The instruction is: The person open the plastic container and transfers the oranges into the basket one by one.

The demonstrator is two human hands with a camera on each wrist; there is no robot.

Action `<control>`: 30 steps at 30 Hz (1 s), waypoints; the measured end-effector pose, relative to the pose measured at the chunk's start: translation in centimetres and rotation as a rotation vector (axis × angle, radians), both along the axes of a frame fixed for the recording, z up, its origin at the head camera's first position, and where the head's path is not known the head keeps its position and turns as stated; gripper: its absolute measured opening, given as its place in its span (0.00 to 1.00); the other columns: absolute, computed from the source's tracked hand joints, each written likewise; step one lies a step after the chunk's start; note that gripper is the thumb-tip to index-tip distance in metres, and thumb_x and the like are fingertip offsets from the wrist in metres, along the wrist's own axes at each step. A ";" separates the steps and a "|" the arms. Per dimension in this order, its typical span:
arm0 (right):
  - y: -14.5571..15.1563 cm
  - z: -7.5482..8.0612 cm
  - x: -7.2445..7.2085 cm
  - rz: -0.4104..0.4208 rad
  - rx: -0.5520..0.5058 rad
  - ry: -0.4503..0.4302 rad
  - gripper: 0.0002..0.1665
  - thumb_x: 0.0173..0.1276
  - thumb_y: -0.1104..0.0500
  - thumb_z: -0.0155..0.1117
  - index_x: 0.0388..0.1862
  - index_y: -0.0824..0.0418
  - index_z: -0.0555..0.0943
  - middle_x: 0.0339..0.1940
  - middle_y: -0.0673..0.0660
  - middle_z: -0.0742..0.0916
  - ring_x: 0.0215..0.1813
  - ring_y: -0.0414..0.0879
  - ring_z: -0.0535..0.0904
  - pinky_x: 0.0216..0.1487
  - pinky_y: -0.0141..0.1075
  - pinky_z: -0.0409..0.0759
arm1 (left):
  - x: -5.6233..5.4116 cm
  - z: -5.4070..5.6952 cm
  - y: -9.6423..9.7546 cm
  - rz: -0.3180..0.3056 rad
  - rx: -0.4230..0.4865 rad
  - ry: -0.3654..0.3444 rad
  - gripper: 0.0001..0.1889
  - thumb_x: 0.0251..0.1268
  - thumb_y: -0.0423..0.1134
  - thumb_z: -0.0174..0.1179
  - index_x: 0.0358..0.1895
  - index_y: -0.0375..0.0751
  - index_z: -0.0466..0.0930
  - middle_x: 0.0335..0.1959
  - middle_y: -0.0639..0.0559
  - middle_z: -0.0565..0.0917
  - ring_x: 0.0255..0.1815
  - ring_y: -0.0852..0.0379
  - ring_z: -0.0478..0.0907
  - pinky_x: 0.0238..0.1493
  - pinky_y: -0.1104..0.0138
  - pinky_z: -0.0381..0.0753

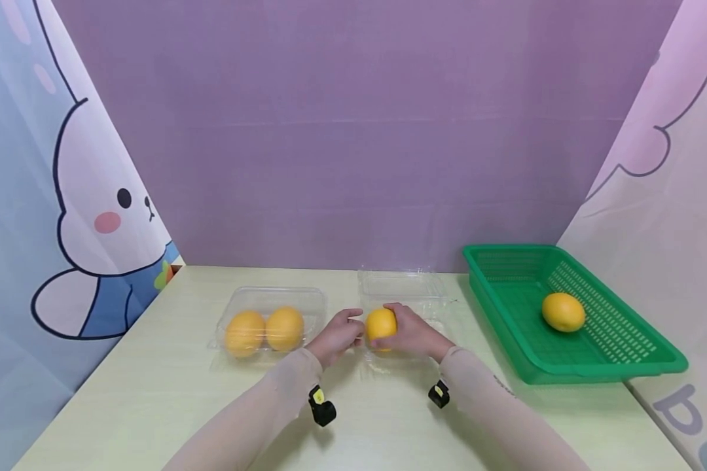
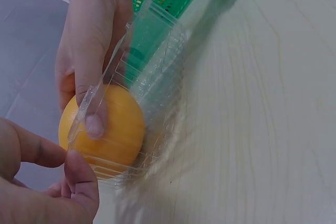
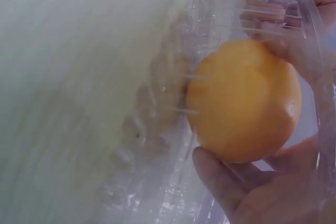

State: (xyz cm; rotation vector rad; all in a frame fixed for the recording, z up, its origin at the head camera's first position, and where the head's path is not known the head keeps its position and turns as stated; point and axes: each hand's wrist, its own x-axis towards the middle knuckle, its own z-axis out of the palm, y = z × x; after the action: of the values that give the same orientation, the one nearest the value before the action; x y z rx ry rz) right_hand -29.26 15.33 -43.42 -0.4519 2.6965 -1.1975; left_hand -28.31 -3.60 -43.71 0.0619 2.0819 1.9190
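Observation:
My right hand (image 1: pixel 415 332) grips an orange (image 1: pixel 380 326) from its right side, with the thumb at the front. The orange sits low within the left part of a clear plastic clamshell box (image 2: pixel 157 30), whose lid (image 1: pixel 402 286) lies folded open toward the back. At the box's left end, my left hand (image 1: pixel 337 336) pinches the rim between thumb and forefinger, as the left wrist view shows. In the right wrist view, the orange (image 3: pixel 244 100) is seen through the clear wall, with right fingers below it. Whether it touches the box floor I cannot tell.
On the left stands a closed clear box (image 1: pixel 312 297) holding two oranges (image 1: pixel 285 328). A green plastic basket (image 1: pixel 507 340) with one orange (image 1: pixel 563 312) in it stands at the right. Behind the pale table (image 1: pixel 377 432) hangs a purple cloth (image 1: pixel 353 131).

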 end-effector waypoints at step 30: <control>0.0 0.2 -0.1 -0.003 0.019 0.059 0.51 0.53 0.48 0.81 0.71 0.66 0.69 0.60 0.57 0.80 0.48 0.49 0.78 0.52 0.47 0.80 | 0.0 0.2 0.0 0.012 -0.012 -0.002 0.35 0.58 0.26 0.51 0.72 0.26 0.59 0.46 0.41 0.76 0.31 0.54 0.70 0.39 0.63 0.75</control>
State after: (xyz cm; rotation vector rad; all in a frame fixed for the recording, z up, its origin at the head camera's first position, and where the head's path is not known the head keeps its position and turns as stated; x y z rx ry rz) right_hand -29.33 15.37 -43.23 -0.4875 2.7566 -1.1765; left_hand -28.28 -3.59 -43.55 0.0439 2.0972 1.9121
